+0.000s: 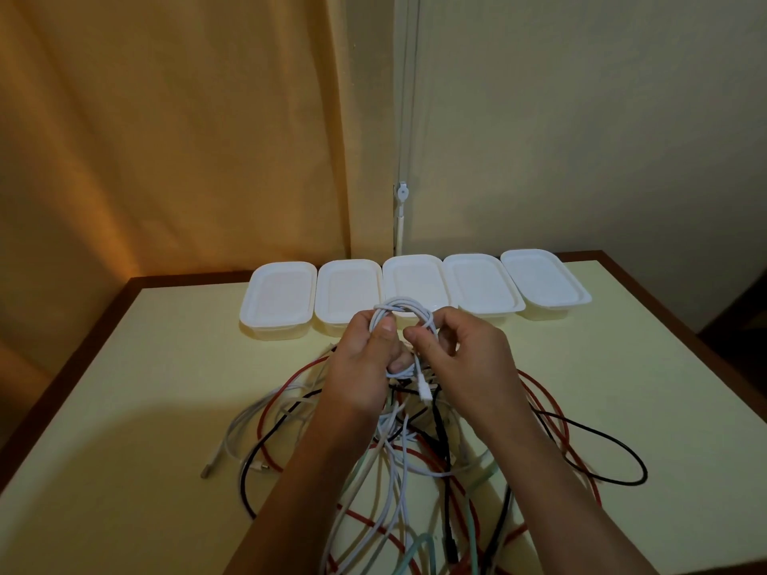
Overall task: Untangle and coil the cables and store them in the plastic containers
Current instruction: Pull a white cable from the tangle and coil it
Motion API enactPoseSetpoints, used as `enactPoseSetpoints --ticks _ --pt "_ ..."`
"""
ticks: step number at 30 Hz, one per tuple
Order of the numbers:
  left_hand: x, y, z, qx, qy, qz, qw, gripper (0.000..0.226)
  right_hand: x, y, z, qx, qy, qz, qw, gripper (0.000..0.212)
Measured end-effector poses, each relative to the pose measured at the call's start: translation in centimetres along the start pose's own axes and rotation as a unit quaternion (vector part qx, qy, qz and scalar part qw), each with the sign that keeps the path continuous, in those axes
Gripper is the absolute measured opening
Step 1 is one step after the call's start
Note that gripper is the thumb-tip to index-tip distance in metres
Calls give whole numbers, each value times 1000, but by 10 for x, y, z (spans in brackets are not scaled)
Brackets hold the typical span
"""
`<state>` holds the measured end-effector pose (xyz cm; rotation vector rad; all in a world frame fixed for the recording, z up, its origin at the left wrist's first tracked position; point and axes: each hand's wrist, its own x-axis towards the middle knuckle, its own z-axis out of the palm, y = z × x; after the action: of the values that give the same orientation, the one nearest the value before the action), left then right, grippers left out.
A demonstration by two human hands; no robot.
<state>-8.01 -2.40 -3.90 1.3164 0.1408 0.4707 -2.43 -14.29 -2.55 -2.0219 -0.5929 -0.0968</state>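
A white cable coil [401, 310] is held above the table between both hands. My left hand [365, 363] grips its left side with the thumb pressed over the loops. My right hand [465, 359] pinches the coil's right side with curled fingers. A white plug end [424, 390] hangs below the coil. Under my forearms lies a tangle of red, black, white and pale green cables [415, 458]. Several white plastic containers with lids on stand in a row at the back, the middle one [411, 276] right behind the coil.
The pale table [166, 388] has a dark wooden edge. A black cable loop [614, 458] and red cable spread to the right. A white connector [207, 471] lies at the left. A curtain and wall stand behind the table.
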Motion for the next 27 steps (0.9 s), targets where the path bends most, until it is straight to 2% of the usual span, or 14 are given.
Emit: enactPoseSetpoints --ticks 3,8,10,13,15,20,22,25,27 --pt "-1 0 0 2 -9 -10 1000 17 1 1 5 -58 49 -21 997 29" --pt "-5 7 0 81 -31 -24 996 10 1 -1 10 -66 64 -1 996 31" --pt "-8 9 -4 114 -60 -43 991 29 2 1 9 -45 72 32 996 31" --pt "-12 10 -13 71 -151 -45 985 54 3 4 7 -17 78 73 994 33" --pt "-12 9 -18 43 -176 -44 982 60 2 4 6 2 82 78 994 36" --pt "-10 8 -16 57 -150 -33 986 52 2 2 2 35 90 80 992 38" --pt "-8 5 -17 57 -125 -30 990 46 3 0 0 78 86 98 988 31" --pt "-5 0 -17 40 -82 -40 995 39 2 -5 -2 152 27 138 978 12" --pt "-2 -3 -19 43 -60 -45 996 34 1 -5 -2 182 -19 153 971 15"
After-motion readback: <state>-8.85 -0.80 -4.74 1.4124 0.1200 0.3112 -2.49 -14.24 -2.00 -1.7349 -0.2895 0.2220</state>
